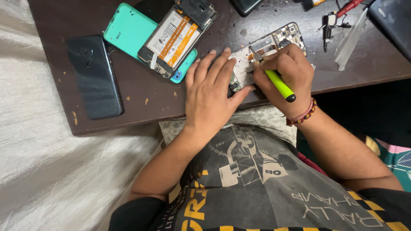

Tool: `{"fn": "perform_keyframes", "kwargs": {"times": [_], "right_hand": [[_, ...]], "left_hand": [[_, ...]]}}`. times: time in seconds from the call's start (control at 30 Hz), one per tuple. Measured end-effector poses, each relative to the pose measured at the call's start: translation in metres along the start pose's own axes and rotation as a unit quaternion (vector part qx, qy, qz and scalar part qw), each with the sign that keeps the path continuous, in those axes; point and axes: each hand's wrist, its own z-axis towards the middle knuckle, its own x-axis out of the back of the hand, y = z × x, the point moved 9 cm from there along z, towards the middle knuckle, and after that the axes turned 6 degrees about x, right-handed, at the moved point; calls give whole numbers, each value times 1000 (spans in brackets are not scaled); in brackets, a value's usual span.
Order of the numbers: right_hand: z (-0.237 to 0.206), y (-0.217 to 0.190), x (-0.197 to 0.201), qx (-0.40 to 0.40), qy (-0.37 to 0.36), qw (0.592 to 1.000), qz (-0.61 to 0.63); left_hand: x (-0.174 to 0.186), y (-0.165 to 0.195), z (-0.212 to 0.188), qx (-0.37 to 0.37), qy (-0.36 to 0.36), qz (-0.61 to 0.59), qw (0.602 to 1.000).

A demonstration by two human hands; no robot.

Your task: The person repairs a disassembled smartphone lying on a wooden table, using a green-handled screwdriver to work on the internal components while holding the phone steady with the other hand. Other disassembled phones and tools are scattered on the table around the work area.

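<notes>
Dark brown table [141, 107] holds the opened phone [265, 51] right of centre, pinned flat by the left hand [212, 92] while the right hand [284, 72] grips a green-handled screwdriver [280, 85], whose tip could slip and gouge the exposed board.

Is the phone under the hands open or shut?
Open. The phone has no back cover, so its inside parts show, and the right hand holds a green tool on it.

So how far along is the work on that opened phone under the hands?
Back cover is already off: the opened phone shows its bare circuit board. In hand: the left hand presses it to the dark table while the right hand works a green-handled tool into it. It still lies open; another opened phone lies on a teal one nearby.
</notes>
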Motion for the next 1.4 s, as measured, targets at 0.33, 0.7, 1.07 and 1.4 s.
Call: {"fn": "perform_keyframes", "kwargs": {"times": [0.33, 0.7, 1.07, 1.4], "right_hand": [[-1, 3, 0, -1, 3, 1000, -11], [-2, 1, 1, 22, -2, 1000, 6], [-1, 1, 1, -3, 1, 1000, -10], [0, 2, 0, -6, 0, 1000, -15]], "left_hand": [[-2, 0, 1, 5, -7, 0, 1000], [-2, -1, 0, 5, -9, 1, 1000], [-2, 0, 0, 9, -11, 0, 1000], [-2, 0, 1, 8, -6, 4, 1000]]}}
